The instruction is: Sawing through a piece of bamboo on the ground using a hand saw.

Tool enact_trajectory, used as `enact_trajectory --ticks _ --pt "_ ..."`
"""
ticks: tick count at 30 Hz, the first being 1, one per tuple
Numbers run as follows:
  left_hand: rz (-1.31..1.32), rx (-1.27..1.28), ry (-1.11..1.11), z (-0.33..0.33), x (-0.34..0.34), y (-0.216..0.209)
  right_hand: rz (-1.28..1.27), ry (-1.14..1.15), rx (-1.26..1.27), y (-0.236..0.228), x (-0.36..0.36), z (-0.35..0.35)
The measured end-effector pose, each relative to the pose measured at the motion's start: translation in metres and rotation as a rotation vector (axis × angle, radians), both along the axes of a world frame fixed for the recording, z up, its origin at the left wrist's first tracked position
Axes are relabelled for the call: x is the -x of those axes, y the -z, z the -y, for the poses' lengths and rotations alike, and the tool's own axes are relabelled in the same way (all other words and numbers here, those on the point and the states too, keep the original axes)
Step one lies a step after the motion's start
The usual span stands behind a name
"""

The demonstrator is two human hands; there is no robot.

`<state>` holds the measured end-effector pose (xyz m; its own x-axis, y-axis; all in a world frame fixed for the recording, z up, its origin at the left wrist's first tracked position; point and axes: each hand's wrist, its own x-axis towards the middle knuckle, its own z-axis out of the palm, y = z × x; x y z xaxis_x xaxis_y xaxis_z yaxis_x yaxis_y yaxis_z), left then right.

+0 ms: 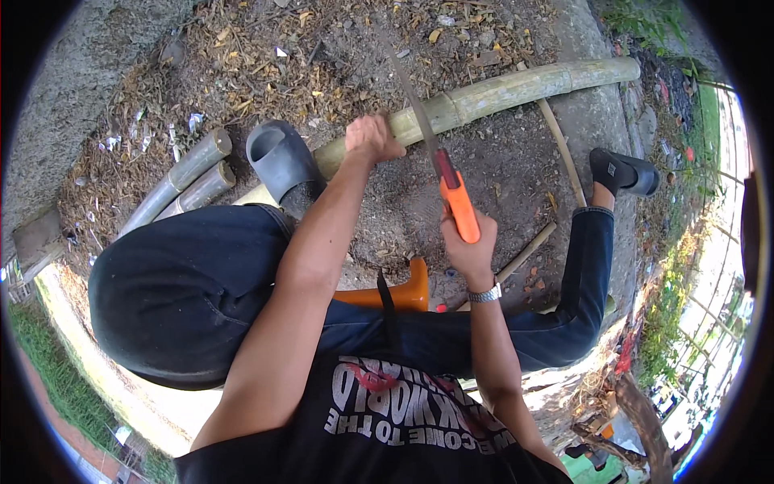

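A long, pale green bamboo pole (pixel 516 93) lies slantwise over the ground. My left hand (pixel 372 137) is wrapped around it, holding it from above. In my right hand (pixel 471 246) is the orange handle of a hand saw (pixel 459 208). Its long, narrow blade crosses the bamboo just right of my left hand; whether the teeth have cut into it I cannot tell. Left of that hand, my left foot in a grey slide sandal (pixel 280 161) rests on or against the pole, whose end there is partly hidden.
Two cut bamboo pieces (pixel 193 165) lie at the left. Thin sticks (pixel 564 153) lie under and near the pole. My right foot in a dark slide (pixel 625 173) stands at the right. An orange plastic seat (pixel 415 286) shows beneath me. Dry leaves cover the soil (pixel 266 73).
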<state>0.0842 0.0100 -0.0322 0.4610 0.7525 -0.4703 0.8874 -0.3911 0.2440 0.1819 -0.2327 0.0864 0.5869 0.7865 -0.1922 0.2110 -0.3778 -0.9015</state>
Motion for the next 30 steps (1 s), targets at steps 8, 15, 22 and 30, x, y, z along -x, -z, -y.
enact_trajectory --ticks 8,15,22,30 --pt "0.012 0.061 -0.003 -0.004 0.001 -0.016 0.160 -0.127 0.057 -0.038 -0.023 0.047" --pt "-0.076 0.116 0.024 -0.004 -0.001 -0.014 0.233 -0.188 0.064 -0.018 0.001 0.041" --pt "-0.050 0.111 0.022 -0.007 0.002 -0.002 0.227 -0.163 0.065 -0.033 0.009 0.057" --pt "-0.090 0.160 0.035 -0.019 -0.003 -0.013 -0.015 -0.114 0.172 -0.101 0.017 0.153"
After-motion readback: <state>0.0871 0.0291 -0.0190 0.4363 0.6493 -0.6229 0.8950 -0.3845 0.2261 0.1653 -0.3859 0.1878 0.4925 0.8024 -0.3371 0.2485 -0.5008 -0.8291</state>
